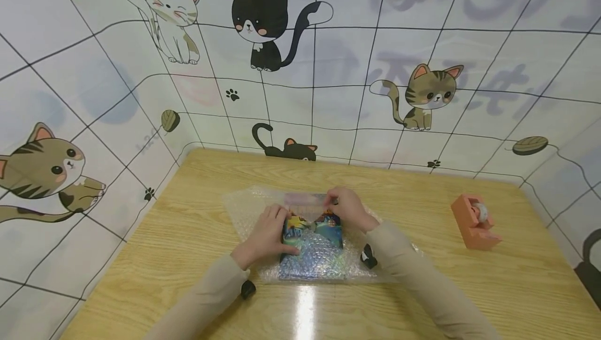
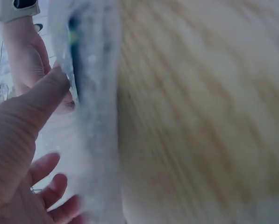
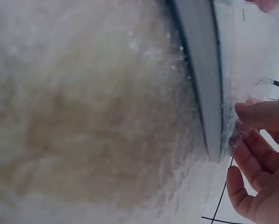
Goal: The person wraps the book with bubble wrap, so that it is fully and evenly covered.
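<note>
A colorful book [image 1: 332, 231] lies on a sheet of clear bubble wrap [image 1: 244, 205], and a layer of the wrap covers its lower part. My left hand [image 1: 266, 231] rests along the book's left side, its thumb extended across the wrap. In the left wrist view, the thumb [image 2: 46, 93] touches the wrap while the fingers spread apart below. Near the book's upper right corner, my right hand [image 1: 349, 208] pinches a bit of bubble wrap between thumb and fingers. The right wrist view shows this hand [image 3: 265, 158] beside the book's pale page edge [image 3: 205, 88].
An orange tape dispenser [image 1: 475, 222] with a roll of clear tape stands on the right of the wooden table [image 1: 188, 215]. Behind and at both sides hangs a white cloth [image 1: 347, 69] with a grid and cartoon cats.
</note>
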Motion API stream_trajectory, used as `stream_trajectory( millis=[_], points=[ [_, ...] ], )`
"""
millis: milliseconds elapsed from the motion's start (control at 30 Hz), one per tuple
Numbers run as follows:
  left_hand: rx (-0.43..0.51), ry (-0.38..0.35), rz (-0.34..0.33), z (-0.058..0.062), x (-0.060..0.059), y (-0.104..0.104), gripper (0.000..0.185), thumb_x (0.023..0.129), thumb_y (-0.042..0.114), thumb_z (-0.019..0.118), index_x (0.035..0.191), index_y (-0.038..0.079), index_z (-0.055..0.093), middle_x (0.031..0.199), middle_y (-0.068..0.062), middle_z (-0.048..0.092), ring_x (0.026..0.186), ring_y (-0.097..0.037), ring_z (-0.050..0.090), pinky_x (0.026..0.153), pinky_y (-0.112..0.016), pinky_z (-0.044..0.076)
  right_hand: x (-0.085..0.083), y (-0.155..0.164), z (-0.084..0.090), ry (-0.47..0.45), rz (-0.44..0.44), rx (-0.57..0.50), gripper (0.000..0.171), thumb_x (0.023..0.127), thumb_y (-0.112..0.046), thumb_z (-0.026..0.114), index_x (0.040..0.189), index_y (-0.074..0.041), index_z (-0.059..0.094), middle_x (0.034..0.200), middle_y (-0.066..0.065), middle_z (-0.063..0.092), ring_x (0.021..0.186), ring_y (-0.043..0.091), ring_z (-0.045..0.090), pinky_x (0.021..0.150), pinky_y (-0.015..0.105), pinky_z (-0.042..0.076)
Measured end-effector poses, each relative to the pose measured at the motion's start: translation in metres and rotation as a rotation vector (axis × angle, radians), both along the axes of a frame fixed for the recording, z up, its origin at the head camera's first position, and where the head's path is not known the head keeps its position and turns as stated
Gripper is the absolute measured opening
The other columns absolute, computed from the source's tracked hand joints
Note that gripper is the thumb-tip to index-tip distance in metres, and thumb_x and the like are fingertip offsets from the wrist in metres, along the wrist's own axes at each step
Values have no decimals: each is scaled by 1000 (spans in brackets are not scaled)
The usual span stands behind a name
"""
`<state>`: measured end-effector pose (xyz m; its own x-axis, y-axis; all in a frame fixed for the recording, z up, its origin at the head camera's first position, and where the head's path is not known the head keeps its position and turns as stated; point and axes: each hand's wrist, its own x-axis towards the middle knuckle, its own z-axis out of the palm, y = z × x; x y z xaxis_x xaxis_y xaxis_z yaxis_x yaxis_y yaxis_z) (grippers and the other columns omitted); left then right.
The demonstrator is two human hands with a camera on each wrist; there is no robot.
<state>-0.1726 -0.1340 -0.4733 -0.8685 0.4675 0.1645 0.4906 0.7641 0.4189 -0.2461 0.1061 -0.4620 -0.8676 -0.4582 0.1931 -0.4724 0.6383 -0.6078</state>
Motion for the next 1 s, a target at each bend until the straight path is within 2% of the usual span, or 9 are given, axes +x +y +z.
stream_trajectory(
  millis=[100,200,267,367,567,800,900,1000],
  points=[
    [-40,88,55,2,2,2,87,52,55,85,113,5,48,106,-7,41,96,-23,37,78,-36,37,1,0,-3,20,13,16,15,82,3,66,75,-11,66,84,5,62,78,21,61,69,37,52],
    [-58,124,72,5,3,3,102,50,57,85,126,2,44,122,-13,41,111,-29,38,91,-42,37,2,0,-5,35,20,28,14,82,0,68,74,-12,65,84,4,61,78,21,61,70,38,52],
    [-73,122,57,6,1,2,113,51,58,84,136,1,37,137,-18,35,124,-35,33,101,-49,31,2,0,-6,46,26,41,14,82,-1,68,74,-12,66,83,3,60,78,22,60,71,38,52],
    [-94,87,14,6,-2,0,119,55,58,82,144,1,29,148,-22,25,135,-39,23,110,-53,20,3,0,-7,50,29,73,13,83,-1,68,76,-12,67,84,3,59,77,21,59,70,36,51],
    [-106,-11,-75,4,-9,-5,103,62,57,79,139,0,39,145,-22,33,134,-36,28,110,-51,21,4,0,-7,30,44,114,15,83,2,64,80,-12,68,84,1,58,79,20,57,67,33,49],
    [-111,-90,-86,5,-12,-6,100,65,56,78,140,1,40,145,-19,34,134,-36,29,110,-51,21,7,4,-1,40,103,128,12,84,2,64,87,-8,69,85,3,59,79,20,57,68,32,49],
    [-111,-96,-85,6,-11,-5,100,65,55,79,139,1,41,145,-19,34,133,-36,29,110,-51,22,10,8,4,-2,136,116,10,86,-1,64,93,-5,68,88,5,60,82,22,58,71,34,49],
    [-113,-97,-85,5,-12,-5,99,65,55,79,139,1,42,145,-19,34,133,-36,29,110,-50,22,17,15,12,-51,146,68,16,87,-5,64,102,-1,67,98,11,62,93,29,59,79,42,49]
  ],
)
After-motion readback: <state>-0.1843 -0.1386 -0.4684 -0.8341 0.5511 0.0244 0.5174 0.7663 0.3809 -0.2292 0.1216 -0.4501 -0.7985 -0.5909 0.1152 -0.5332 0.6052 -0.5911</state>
